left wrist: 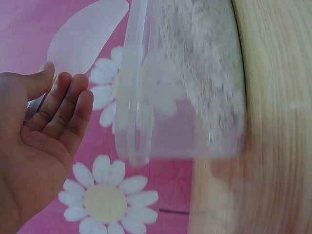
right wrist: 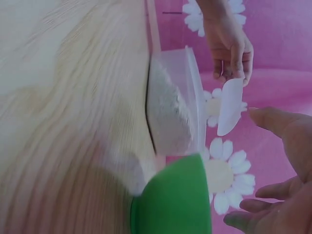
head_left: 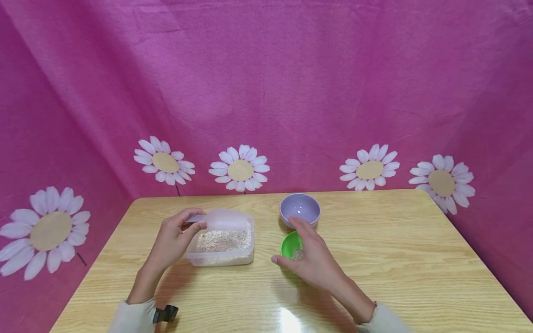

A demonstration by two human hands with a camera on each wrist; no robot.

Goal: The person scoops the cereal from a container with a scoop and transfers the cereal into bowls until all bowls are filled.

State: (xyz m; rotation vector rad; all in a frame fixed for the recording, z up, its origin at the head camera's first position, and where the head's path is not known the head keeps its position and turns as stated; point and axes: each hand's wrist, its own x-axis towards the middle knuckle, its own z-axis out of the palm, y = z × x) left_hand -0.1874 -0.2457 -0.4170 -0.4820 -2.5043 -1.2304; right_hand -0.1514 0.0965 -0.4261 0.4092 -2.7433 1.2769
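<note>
While the insides of the purple bowl (head_left: pixel 300 208) and the green bowl (head_left: pixel 289 245) are shown only in the head view, the whole outline of a translucent plastic piece (left wrist: pixel 85 41) is brought out by the wrist views. By the left hand (head_left: pixel 175 238) this piece is pinched at one end between thumb and fingers, and it is held above the rim of the clear container (head_left: pixel 222 262). The right hand (head_left: pixel 316 261) is spread wide, thumb well apart from the fingers, beside the green bowl; a gap between them is revealed in the right wrist view, and nothing is held. The plastic piece is pale, with a rounded edge; whether it is flat or hollowed cannot be told. Pale flakes (head_left: pixel 225 240) are heaped unevenly in the container, and small bits are seen in the green bowl. All three vessels are stood upright on the wooden table (head_left: pixel 395 259).
</note>
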